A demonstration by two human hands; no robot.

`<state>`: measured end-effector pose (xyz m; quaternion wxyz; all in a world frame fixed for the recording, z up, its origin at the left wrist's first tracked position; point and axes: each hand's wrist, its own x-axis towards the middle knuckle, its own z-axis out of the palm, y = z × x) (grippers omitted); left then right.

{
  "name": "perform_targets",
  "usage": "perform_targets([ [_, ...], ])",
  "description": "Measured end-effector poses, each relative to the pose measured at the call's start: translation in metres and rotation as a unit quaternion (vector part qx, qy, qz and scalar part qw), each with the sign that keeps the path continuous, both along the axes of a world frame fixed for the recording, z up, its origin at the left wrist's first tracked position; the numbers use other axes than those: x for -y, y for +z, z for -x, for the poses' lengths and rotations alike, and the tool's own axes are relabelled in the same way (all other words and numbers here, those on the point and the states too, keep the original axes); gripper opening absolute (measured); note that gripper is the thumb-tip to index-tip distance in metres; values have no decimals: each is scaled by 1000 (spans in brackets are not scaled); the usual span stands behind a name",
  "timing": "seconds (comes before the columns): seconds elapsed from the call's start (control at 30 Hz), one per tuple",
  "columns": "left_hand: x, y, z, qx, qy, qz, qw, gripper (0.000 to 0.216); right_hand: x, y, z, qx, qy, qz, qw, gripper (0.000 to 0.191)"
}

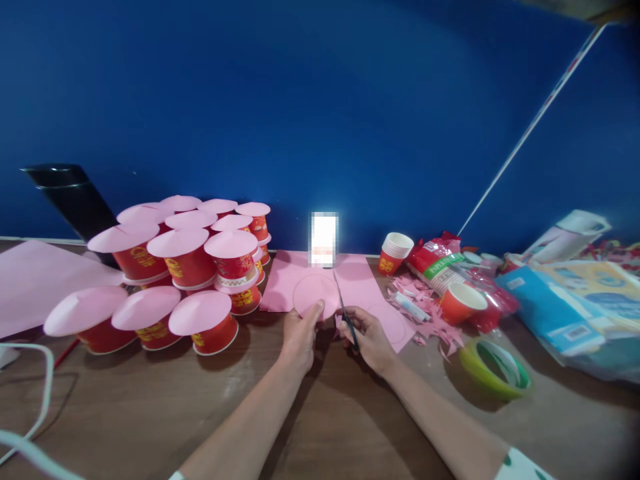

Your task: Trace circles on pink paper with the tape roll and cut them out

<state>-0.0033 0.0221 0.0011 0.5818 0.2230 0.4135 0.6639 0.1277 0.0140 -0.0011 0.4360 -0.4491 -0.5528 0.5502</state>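
Between thumb and fingers, my left hand (pixel 301 335) grips a pink paper disc (pixel 316 293) near its lower edge. My right hand (pixel 367 339) is closed around the dark handles of a pair of scissors (pixel 347 319), whose blades point up along the disc's right side. Whether the blades touch the disc I cannot tell. Behind the hands lie pink paper sheets (pixel 280 283); a circle is drawn on the one at the right. A small bit of pink paper shows beside my right fingers.
Stacked red paper cups (pixel 216 339) with pink cone tops stand at the left. At the right are a cup stack (pixel 395 252), pink scraps (pixel 419 307), a tipped cup (pixel 463 303), green tape (pixel 495 370) and a blue package (pixel 555 313). A white cable (pixel 47 380) curves at lower left.
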Motion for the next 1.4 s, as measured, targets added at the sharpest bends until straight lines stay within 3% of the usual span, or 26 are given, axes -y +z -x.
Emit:
perform_targets([
  [0.63,0,5,-1,11,32,28,999,33,1,2,1,15,-1,-6,1000,43],
  [1.4,1,2,-1,12,13,5,1000,36,0,-1,0,5,6,-5,1000,44],
])
